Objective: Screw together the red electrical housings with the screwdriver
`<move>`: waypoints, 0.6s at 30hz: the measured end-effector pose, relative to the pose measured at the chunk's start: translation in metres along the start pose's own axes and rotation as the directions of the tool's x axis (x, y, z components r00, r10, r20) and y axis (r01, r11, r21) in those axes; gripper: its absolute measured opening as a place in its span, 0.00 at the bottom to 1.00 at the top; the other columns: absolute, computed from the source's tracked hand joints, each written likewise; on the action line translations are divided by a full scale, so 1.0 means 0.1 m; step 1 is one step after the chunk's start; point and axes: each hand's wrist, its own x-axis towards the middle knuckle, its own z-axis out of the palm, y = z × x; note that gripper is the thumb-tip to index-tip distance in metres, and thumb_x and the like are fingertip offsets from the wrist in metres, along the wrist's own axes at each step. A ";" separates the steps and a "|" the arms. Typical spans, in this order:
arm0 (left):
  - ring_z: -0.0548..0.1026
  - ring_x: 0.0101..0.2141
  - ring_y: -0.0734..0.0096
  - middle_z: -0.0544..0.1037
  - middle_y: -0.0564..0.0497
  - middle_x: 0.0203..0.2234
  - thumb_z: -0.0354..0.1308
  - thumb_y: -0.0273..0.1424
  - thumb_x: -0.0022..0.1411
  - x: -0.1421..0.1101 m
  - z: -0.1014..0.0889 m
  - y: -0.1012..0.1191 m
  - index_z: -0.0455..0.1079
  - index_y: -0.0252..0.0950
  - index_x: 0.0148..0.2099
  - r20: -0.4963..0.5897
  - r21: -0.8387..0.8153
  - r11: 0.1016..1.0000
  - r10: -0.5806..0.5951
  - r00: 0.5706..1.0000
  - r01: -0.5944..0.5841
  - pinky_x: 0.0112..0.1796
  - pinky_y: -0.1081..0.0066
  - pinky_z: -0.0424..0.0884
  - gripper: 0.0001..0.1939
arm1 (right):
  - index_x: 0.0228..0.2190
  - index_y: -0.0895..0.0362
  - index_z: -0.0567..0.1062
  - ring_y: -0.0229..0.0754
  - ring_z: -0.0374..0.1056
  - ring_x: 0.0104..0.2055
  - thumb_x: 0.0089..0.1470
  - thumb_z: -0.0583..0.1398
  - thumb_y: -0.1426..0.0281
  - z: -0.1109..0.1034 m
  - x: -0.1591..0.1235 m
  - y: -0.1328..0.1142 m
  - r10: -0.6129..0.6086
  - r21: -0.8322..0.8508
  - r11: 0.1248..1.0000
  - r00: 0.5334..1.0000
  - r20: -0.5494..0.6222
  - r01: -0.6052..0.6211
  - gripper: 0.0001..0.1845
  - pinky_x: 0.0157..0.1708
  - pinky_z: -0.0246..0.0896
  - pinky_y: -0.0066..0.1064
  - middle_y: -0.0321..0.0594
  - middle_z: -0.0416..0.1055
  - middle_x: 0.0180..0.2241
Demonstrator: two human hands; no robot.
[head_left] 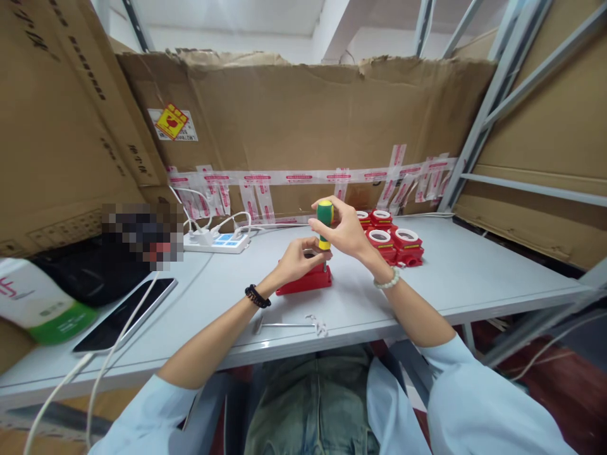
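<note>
My right hand (pixel 345 230) is closed round the green and yellow handle of a screwdriver (pixel 325 222), held upright with its shaft pointing down onto a red plastic part (pixel 306 280) on the grey table (pixel 474 272). My left hand (pixel 296 259) rests on top of that red part, fingers curled and pressed against it at the shaft's lower end. A black bead bracelet is on my left wrist, a white bead bracelet on my right.
Several red parts with white round tops (pixel 392 240) are stacked behind my right hand. A thin metal tool (pixel 284 325) lies near the front edge. A phone (pixel 128 313) with cable, a power strip (pixel 218 241), and cardboard walls (pixel 303 126) surround the table.
</note>
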 end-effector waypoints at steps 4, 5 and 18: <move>0.74 0.33 0.69 0.76 0.49 0.34 0.65 0.39 0.52 0.01 0.01 0.00 0.69 0.33 0.38 -0.056 -0.006 1.000 0.009 0.998 -0.010 0.39 0.67 0.72 0.16 | 0.35 0.57 0.69 0.37 0.67 0.30 0.45 0.63 0.66 0.02 -0.01 -0.01 0.002 0.029 1.000 1.000 0.009 -0.002 0.14 0.33 0.64 0.29 0.34 0.69 0.28; 0.75 0.35 0.69 0.76 0.49 0.36 0.64 0.39 0.54 0.01 0.01 0.00 0.69 0.33 0.39 -0.020 -0.013 1.000 0.024 1.000 -0.024 0.40 0.67 0.72 0.16 | 0.35 0.57 0.69 0.37 0.67 0.30 0.45 0.63 0.66 0.02 -0.01 -0.01 0.010 0.040 0.999 1.000 0.012 -0.010 0.14 0.32 0.64 0.29 0.34 0.69 0.28; 0.75 0.36 0.69 0.77 0.49 0.33 0.58 0.38 0.60 -0.01 0.02 0.00 0.70 0.33 0.35 0.008 0.037 0.998 0.042 0.999 -0.042 0.42 0.67 0.71 0.12 | 0.37 0.58 0.70 0.38 0.69 0.30 0.45 0.64 0.66 -0.02 0.00 0.01 0.007 -0.014 1.000 0.999 -0.044 -0.008 0.16 0.31 0.65 0.29 0.35 0.71 0.29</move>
